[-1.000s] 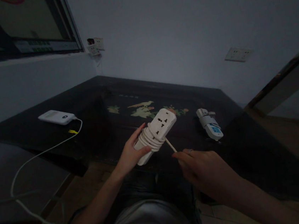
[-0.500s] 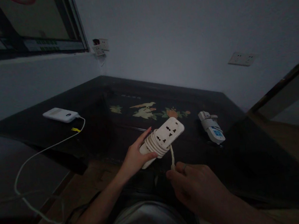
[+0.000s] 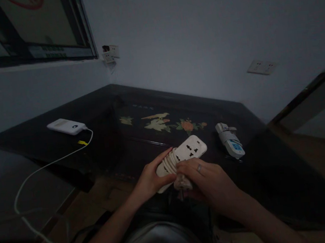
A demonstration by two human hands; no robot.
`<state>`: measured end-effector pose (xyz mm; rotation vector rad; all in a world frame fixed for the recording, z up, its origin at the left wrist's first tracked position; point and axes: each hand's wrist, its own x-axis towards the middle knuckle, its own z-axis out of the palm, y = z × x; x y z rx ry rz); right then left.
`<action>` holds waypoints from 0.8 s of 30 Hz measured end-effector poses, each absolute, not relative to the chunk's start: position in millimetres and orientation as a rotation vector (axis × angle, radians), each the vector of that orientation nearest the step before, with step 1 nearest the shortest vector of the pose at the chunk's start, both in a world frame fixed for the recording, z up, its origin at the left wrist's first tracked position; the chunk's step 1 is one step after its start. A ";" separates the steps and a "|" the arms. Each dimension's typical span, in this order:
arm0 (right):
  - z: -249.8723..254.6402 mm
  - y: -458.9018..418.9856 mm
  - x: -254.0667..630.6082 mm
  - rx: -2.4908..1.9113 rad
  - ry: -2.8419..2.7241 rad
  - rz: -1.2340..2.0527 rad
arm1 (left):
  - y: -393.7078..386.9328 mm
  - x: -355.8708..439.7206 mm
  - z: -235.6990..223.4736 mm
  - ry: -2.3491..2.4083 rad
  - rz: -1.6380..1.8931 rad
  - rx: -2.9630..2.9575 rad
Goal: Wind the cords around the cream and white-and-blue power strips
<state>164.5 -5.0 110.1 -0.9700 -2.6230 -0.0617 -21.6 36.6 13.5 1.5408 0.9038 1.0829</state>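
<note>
Dim light falls on a black table (image 3: 272, 172) with a bird and flower picture (image 3: 157, 124). Close by, the left grip (image 3: 149, 179) holds a white power strip (image 3: 195, 145) at its low end, above the near edge of the table. Its thumb is next to the loops of cord (image 3: 170, 162) wound around the strip. The right grip (image 3: 212, 178) is closed on the plug (image 3: 183, 183), just beside the loops; its fingers hide some of it. To do this bit well, press the loops down with the left thumb and pull the cord snug, not hard, so no loop slips off. Farther off, a second power strip (image 3: 235, 148) lies on the right, and a white power bank (image 3: 66, 126) with a thin cable (image 3: 40, 170) on the left. Behind is a pale wall (image 3: 188, 37).
</note>
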 end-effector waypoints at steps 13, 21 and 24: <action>77.9 3.7 139.5 -0.912 -2.325 0.181 | 28.4 -18.5 34.7 0.824 1.056 1.466; 86.3 2.8 141.5 -0.869 -1.722 0.556 | 19.2 -23.4 22.1 0.615 0.910 1.332; 80.8 5.8 145.3 -0.912 -1.612 0.708 | 23.7 -29.1 22.6 0.559 0.762 1.208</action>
